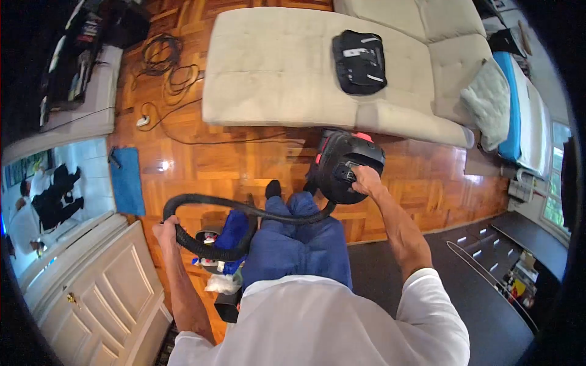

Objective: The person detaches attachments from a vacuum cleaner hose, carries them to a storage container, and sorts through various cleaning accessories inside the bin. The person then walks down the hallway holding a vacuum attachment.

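Observation:
My left hand (pixel 165 232) is closed round a black ribbed vacuum hose (pixel 204 199), which loops across in front of my legs. At its right end the hose meets a black canister vacuum cleaner (pixel 345 149) with red parts, standing on the wood floor beside the sofa. On top of that vacuum cleaner, my right hand (pixel 366 181) has its fingers curled at the handle area; the fingertips are partly hidden. Beneath the hose loop, a blue cloth or bag (pixel 232 235) and several small items sit near my left leg.
A beige sofa (pixel 268 67) bears a black bag (pixel 360 61). Coiled cable (pixel 162 55) and a white socket block (pixel 143 121) lie on the floor. A blue mat (pixel 127 180) is at left, by a white panelled door (pixel 107 299). A dark surface (pixel 397 293) stands at right.

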The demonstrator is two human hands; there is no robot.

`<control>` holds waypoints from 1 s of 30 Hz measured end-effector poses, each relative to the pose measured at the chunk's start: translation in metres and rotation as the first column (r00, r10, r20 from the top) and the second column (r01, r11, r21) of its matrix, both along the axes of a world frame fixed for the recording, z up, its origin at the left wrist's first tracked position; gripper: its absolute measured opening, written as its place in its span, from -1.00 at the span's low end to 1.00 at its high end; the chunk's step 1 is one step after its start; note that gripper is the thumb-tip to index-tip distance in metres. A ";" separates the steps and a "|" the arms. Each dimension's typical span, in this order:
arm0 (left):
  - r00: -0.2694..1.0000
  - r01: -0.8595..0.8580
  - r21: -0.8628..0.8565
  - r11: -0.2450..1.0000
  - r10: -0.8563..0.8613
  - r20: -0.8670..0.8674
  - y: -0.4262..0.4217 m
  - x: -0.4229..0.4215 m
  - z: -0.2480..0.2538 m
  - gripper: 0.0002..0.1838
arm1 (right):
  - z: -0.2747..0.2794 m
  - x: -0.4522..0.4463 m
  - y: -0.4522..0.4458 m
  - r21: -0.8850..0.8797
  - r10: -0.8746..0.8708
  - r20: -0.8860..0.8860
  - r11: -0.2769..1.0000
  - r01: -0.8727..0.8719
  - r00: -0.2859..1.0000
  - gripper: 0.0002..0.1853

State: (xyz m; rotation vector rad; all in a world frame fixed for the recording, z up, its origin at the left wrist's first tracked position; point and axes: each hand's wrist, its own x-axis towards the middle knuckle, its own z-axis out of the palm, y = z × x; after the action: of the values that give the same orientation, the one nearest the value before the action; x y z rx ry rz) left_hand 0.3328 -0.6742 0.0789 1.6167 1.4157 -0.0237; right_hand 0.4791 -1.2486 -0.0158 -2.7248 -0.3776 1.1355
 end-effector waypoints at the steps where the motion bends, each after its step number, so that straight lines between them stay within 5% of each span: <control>1: 0.995 -0.049 -0.058 0.997 0.054 0.087 -0.024 0.003 -0.005 -0.84 | -0.006 0.005 -0.016 0.032 0.042 0.046 0.999 -0.044 0.998 -0.64; 4: 0.989 -0.048 -0.111 0.993 0.063 0.137 -0.074 0.009 0.006 -0.83 | -0.022 0.013 -0.057 0.020 0.067 -0.017 0.998 -0.066 0.998 -0.50; 8: 0.948 -0.283 -0.154 0.947 0.300 0.102 -0.132 -0.003 -0.009 -0.85 | -0.065 0.027 -0.108 -0.025 0.208 -0.051 0.978 -0.209 0.977 -0.47; 10: 0.899 -0.412 -0.247 0.877 0.436 0.049 -0.162 -0.014 -0.017 -0.83 | -0.084 0.033 -0.134 0.061 0.233 -0.043 0.971 -0.230 0.971 -0.71; 13: 0.897 -0.440 -0.410 0.799 0.414 -0.156 -0.231 -0.020 -0.019 -0.82 | -0.145 0.027 -0.165 0.015 0.259 -0.092 0.966 -0.258 0.962 -0.67; 17: 0.909 -0.411 -0.512 0.754 0.383 -0.165 -0.290 -0.051 -0.056 -0.81 | -0.180 0.020 -0.189 0.033 0.229 -0.073 0.973 -0.227 0.971 -0.67; 20: 0.878 -0.477 -0.593 0.649 0.380 -0.292 -0.375 -0.022 -0.032 -0.86 | -0.189 0.027 -0.203 0.004 0.255 -0.050 0.967 -0.255 0.966 -0.73; 26: 0.876 -0.472 -0.729 0.496 0.171 -0.451 -0.498 -0.045 -0.057 -0.88 | -0.187 0.044 -0.188 -0.101 0.393 -0.179 0.904 -0.414 0.902 -0.78; 28: 0.883 -0.470 -0.815 0.338 0.163 -0.441 -0.546 -0.069 -0.084 -0.90 | -0.230 0.026 -0.189 -0.168 0.423 -0.184 0.876 -0.452 0.887 -0.73; 30: 0.848 -0.525 -0.798 0.295 0.106 -0.519 -0.610 -0.073 -0.092 -0.87 | -0.212 0.020 -0.177 -0.307 0.542 -0.159 0.767 -0.563 0.825 -0.73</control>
State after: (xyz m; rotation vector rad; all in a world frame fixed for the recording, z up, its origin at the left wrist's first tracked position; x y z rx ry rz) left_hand 0.2598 -1.2845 -0.0135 0.3045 1.5323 -0.8208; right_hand 0.4987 -1.4260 -0.2273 -2.9482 -1.1428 1.5457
